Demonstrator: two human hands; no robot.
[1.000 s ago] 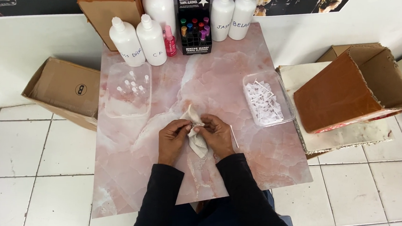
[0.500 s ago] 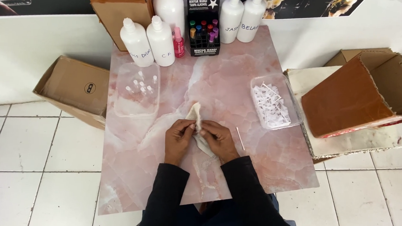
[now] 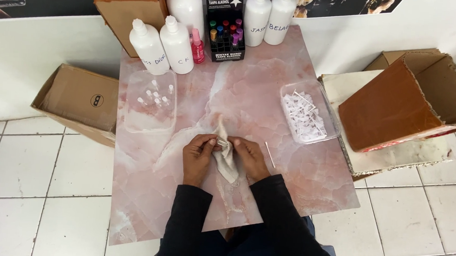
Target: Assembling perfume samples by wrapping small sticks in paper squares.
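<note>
On the pink marbled tabletop | left hand and right hand pinch a small clear vial in a beige cloth | white-tiled floor, brown cardboard boxes around

Pink marble-look table, white tiled floor, white wall, even light

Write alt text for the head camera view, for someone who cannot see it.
Seen from above, a person's left hand and right hand hold a small clear vial and a pale cloth over a pink marble table. Two clear trays flank the hands; white bottles stand at the far edge.
</note>
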